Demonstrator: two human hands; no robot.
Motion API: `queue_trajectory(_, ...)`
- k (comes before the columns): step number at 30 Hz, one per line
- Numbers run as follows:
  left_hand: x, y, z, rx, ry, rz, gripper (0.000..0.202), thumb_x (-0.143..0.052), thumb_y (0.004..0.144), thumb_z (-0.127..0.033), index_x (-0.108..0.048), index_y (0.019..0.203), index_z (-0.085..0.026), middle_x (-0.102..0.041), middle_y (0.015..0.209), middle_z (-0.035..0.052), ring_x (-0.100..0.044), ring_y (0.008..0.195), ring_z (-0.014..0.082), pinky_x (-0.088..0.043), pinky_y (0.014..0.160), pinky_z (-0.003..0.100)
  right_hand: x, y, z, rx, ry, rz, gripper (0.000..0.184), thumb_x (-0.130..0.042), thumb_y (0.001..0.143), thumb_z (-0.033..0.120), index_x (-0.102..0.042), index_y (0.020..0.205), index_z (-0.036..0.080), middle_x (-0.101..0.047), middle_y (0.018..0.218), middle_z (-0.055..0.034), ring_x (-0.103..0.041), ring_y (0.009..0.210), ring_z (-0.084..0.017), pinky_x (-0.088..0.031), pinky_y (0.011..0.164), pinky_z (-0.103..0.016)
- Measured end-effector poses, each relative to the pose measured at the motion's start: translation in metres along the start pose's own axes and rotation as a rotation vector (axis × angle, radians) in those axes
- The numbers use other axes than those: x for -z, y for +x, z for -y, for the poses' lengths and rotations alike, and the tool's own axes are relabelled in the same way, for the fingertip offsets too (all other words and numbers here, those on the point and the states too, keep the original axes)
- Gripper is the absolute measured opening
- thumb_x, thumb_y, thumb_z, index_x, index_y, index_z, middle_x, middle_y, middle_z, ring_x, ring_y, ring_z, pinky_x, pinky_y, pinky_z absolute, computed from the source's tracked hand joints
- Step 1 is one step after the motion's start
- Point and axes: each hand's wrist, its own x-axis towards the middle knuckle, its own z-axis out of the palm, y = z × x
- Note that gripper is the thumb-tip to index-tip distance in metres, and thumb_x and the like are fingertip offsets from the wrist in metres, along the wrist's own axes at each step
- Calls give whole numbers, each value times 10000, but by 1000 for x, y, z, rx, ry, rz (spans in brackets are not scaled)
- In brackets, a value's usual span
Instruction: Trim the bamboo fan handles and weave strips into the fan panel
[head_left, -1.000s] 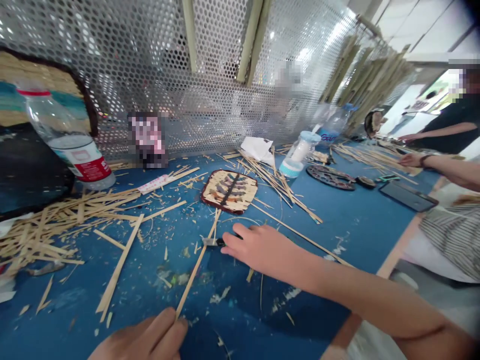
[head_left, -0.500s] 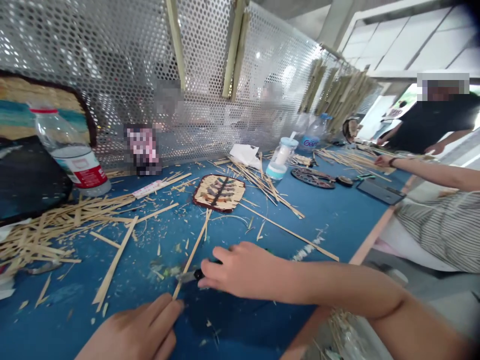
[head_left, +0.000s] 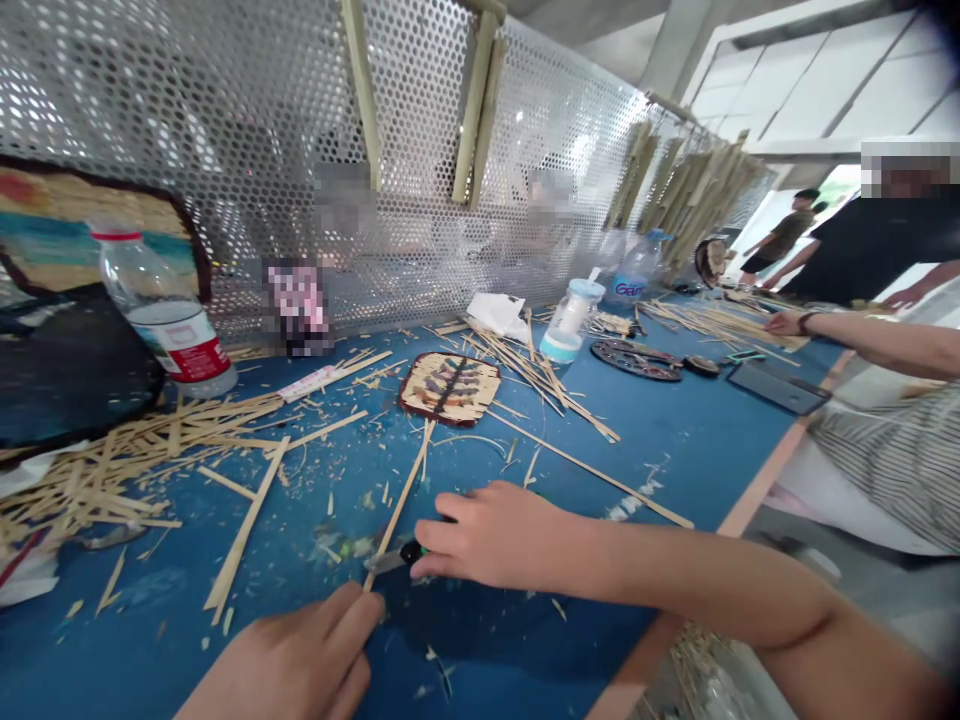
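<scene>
My left hand (head_left: 307, 640), closed, pinches the near end of a thin bamboo strip (head_left: 405, 490) against the blue tabletop (head_left: 300, 560). My right hand (head_left: 487, 540) is closed round a utility knife (head_left: 391, 562); its black front end and short metal blade show, while most of the handle is hidden under my fingers. The blade lies across the strip just beyond my left fingertips. At its far end, the strip reaches a small woven panel (head_left: 450, 388) with a dark brown border and a painted branch-like pattern. Whether the strip is fixed to the panel I cannot tell.
Loose bamboo strips (head_left: 112, 460) heap at the left beside a water bottle (head_left: 176, 320). More strips (head_left: 555, 375) lie near a blue-lidded jar (head_left: 571, 320). A perforated metal screen (head_left: 420, 240) runs behind the table. On the right, another person's arm (head_left: 877, 338) reaches over the table.
The view has swung slightly left, so everything sits a little further right. My hands, the knife and the strip keep nearly the same places relative to each other.
</scene>
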Motion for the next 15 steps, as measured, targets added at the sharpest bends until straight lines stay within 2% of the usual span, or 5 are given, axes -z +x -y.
queue_trajectory(6,2,3,-3,0,-26,-16,200,-360,915,-138,-545,914,-216,-651,794,-12,-606,548,91,-480,537,143,-2,-1,0,-1,10,-5,485,-188,1031,503,-558,957,198,-582,762,-9,-587,683,-138,-225,459,-304)
queue_trajectory(10,4,5,-5,-11,18,-14,245,-344,913,-111,-555,962,-225,-641,771,-19,-606,543,101,-472,521,161,-2,-1,1,-54,49,-5,477,-229,1016,538,-572,967,209,-589,803,-8,-538,578,-107,-244,457,-304)
queue_trajectory(15,8,7,-10,-20,72,-14,267,-324,923,-105,-562,959,-221,-639,747,-14,-598,528,106,-464,506,170,-4,1,-12,-128,-17,2,468,-216,1028,506,-570,974,204,-590,834,-19,-532,586,-117,-229,464,-301)
